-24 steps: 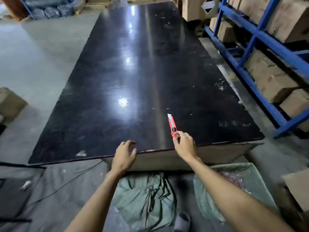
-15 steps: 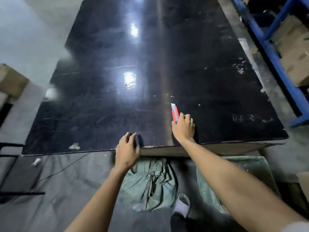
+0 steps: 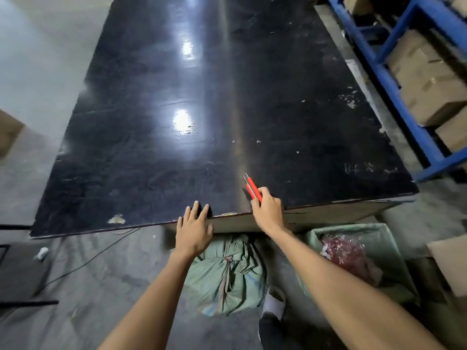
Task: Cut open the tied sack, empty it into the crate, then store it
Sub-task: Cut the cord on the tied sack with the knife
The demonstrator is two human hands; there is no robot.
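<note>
Your right hand (image 3: 268,210) grips the red utility knife (image 3: 253,188), left hand (image 3: 193,229) flat on the counter (image 3: 227,109); next, slice the tied sack (image 3: 227,274) open.

A warehouse or stockroom. Blue steel racking (image 3: 394,79) along the right edge carries stacked brown cardboard cartons (image 3: 434,97). A large, scuffed black counter (image 3: 202,122) stands on a bare grey concrete floor (image 3: 32,66). At the counter's near edge, woven green sacks (image 3: 227,276) sit on the floor, one tied shut; a further carton (image 3: 7,132) lies at far left.
</note>
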